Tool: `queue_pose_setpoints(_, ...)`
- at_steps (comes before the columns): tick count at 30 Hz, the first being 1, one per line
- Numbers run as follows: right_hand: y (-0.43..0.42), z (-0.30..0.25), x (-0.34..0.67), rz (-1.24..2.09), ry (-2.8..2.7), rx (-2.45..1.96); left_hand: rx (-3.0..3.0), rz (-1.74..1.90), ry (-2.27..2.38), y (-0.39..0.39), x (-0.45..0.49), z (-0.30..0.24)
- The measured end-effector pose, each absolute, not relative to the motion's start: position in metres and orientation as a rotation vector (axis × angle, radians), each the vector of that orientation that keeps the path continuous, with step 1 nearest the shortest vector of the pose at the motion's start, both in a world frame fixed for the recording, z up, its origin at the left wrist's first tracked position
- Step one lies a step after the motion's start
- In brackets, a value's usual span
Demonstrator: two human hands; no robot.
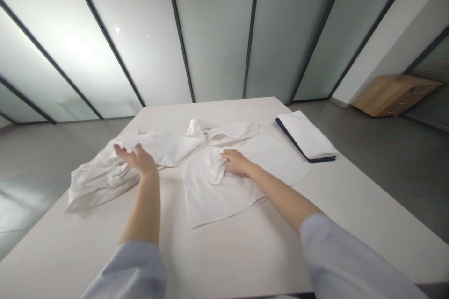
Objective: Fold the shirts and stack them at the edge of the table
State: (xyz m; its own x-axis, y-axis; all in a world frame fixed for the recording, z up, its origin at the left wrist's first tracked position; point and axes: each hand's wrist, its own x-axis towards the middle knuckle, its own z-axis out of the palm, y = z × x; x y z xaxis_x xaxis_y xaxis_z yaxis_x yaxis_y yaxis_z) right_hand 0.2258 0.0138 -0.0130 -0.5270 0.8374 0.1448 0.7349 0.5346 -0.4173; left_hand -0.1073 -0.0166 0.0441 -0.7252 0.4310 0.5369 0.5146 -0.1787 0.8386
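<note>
A white shirt [210,201] lies loosely spread over the table, with what looks like its collar at the far side. Its left part [105,177] is bunched into creases; the right part lies flatter, with a curved hem towards me. My left hand [138,159] is open over the bunched part, palm turned up and fingers apart, holding nothing. On the flatter part, my right hand [236,161] has its fingers bent round a crumpled strip of the white cloth, perhaps a sleeve end. Its fingertips are partly hidden.
A folded white cloth [305,133] rests on a dark folded cloth [321,160] near the right edge of the white table [224,261]. Frosted glass panels [213,32] stand behind the table. A wooden cabinet [389,96] is on the floor at the right.
</note>
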Motion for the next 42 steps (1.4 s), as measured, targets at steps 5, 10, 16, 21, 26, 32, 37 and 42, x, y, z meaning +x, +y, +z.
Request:
queue_pose_setpoints(5, 0.014, -0.011, 0.211, 0.311, -2.496, -1.319, -2.275, -1.272, -2.125, -0.014, -0.034, -0.006)
queue_pose_setpoints(10, 0.039, 0.008, 0.267, 0.624, -1.913, -1.346, -2.503, -0.559, -2.168, -0.008, -0.01, -0.027)
queue_pose_setpoints(16, 0.072, 0.028, 0.402, 0.442, -0.866, -1.597, -2.441, -0.18, -2.109, -0.011, -0.006, -0.032)
queue_pose_setpoints(21, 0.054, 0.007, 0.398, 0.338, -0.968, -1.725, -2.396, -0.104, -2.153, -0.009, 0.003, -0.029)
queue_pose_setpoints(26, 0.025, -0.013, 0.328, 0.173, -1.884, -1.644, -2.469, 0.0, -2.079, -0.011, -0.001, -0.023)
queue_pose_setpoints(32, 0.029, -0.007, 0.317, -0.041, -2.091, -1.927, -2.573, 0.002, -1.948, -0.023, -0.018, -0.024)
queue_pose_setpoints(37, 0.053, 0.009, 0.37, 0.168, -1.772, -1.911, -2.612, 0.013, -1.898, -0.03, -0.032, -0.026)
queue_pose_setpoints(42, 0.061, 0.025, 0.417, -0.188, -0.951, -1.939, -2.581, -0.027, -1.907, -0.033, -0.029, -0.022)
